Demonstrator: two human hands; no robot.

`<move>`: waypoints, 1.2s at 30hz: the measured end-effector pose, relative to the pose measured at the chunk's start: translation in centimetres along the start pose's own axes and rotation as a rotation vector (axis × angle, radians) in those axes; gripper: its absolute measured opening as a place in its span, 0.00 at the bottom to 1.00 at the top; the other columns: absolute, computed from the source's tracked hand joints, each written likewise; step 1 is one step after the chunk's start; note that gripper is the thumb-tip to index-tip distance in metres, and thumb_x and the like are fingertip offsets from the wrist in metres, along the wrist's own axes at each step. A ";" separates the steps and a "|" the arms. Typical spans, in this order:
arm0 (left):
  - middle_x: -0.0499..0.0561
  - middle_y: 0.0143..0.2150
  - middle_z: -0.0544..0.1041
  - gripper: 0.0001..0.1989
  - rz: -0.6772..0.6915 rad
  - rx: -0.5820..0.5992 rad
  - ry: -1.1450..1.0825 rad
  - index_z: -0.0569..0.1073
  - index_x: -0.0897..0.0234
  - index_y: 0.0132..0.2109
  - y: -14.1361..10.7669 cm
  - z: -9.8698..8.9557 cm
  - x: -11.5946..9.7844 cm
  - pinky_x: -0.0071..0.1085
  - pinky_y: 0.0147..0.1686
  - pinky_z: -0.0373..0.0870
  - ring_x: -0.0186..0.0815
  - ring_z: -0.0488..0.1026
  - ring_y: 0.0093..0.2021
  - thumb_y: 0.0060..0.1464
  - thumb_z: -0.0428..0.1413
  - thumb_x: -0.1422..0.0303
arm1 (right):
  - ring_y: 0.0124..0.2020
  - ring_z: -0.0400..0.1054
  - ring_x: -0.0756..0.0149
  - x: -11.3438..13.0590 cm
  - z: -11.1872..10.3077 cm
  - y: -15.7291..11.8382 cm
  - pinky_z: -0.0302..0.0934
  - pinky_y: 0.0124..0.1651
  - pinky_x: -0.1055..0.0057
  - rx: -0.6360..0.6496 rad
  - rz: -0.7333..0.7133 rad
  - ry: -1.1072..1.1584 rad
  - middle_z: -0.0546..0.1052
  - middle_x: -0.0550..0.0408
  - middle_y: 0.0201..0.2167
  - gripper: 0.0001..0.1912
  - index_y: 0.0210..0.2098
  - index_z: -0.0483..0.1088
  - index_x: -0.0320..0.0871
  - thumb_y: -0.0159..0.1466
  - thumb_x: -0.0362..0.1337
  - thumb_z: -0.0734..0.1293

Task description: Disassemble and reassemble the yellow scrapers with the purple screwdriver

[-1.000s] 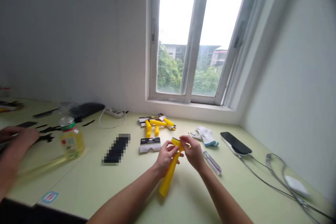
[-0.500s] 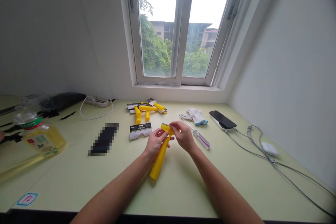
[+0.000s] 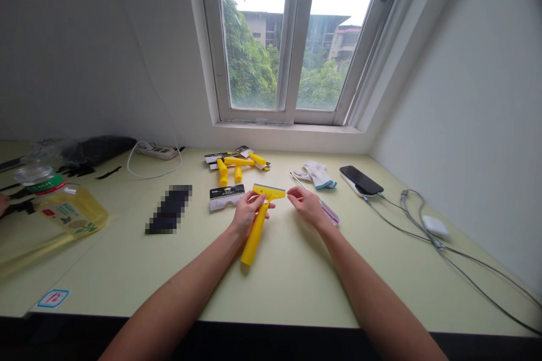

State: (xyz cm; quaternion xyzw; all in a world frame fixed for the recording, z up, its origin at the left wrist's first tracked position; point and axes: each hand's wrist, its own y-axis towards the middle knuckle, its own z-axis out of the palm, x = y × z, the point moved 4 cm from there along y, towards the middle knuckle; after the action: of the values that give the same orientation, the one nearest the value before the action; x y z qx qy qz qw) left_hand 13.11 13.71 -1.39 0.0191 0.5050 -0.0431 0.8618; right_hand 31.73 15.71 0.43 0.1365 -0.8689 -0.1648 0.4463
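A yellow scraper with a long handle and a thin dark blade edge along its wide head is in my left hand. Thumb and fingers close around the neck just below the head. Off the right end of the head, my right hand is apart from the scraper, its fingers bent and drawn together. Whether a small thing sits between those fingertips I cannot make out. A black and white packaging card lies left of the head. Behind my right hand, a screwdriver with a clear handle is partly covered.
More yellow scrapers with cards lie at the back, near white gloves. To the right are a phone, cables and a white case. An oil bottle and another person's hand are at left.
My right hand has come off the scraper head and moved right, uncovering the blade edge. My left hand still grips the neck. The view has tilted down slightly.
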 end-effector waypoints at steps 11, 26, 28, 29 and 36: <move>0.53 0.39 0.76 0.16 0.033 -0.038 -0.110 0.68 0.65 0.39 0.5 -1.0 -2.0 0.24 0.20 0.69 0.40 0.79 0.34 0.46 0.65 0.67 | 0.31 0.71 0.66 1.4 1.6 -1.5 0.62 0.38 0.70 0.340 -0.129 -0.163 0.79 0.54 0.30 0.06 0.30 0.78 0.45 0.58 0.32 0.67; 0.51 0.35 0.76 0.08 0.165 -0.168 -0.203 0.69 0.64 0.38 1.6 -6.5 -8.8 0.23 0.22 0.68 0.33 0.77 0.31 0.52 0.61 0.71 | 0.31 0.68 0.67 10.8 8.3 -6.9 0.59 0.35 0.71 0.567 -0.613 -0.137 0.75 0.53 0.28 0.11 0.33 0.75 0.45 0.67 0.39 0.62; 0.51 0.36 0.76 0.09 0.170 -0.166 -0.198 0.69 0.65 0.38 1.6 -6.4 -8.6 0.23 0.22 0.68 0.34 0.77 0.31 0.51 0.62 0.71 | 0.34 0.69 0.66 12.1 10.1 -7.9 0.60 0.37 0.72 0.598 -0.692 -0.171 0.76 0.53 0.33 0.09 0.42 0.74 0.47 0.66 0.39 0.63; 0.52 0.36 0.77 0.10 0.172 -0.160 -0.196 0.69 0.65 0.38 1.6 -6.3 -8.5 0.23 0.22 0.68 0.34 0.77 0.31 0.51 0.62 0.71 | 0.34 0.69 0.66 12.4 10.9 -8.2 0.60 0.37 0.72 0.600 -0.718 -0.205 0.76 0.53 0.34 0.10 0.43 0.74 0.47 0.65 0.40 0.64; 0.52 0.36 0.77 0.10 0.187 -0.147 -0.186 0.70 0.66 0.39 1.7 -6.3 -8.5 0.24 0.22 0.69 0.36 0.78 0.32 0.50 0.63 0.71 | 0.32 0.66 0.68 12.5 12.3 -8.0 0.57 0.37 0.71 0.649 -0.747 -0.359 0.74 0.54 0.32 0.10 0.34 0.71 0.44 0.68 0.36 0.59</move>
State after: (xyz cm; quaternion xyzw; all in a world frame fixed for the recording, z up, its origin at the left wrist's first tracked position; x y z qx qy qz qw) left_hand 3.65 16.35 2.93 -0.0011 0.4209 0.0731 0.9042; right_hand 15.26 5.64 -0.44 0.5378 -0.8301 -0.0560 0.1362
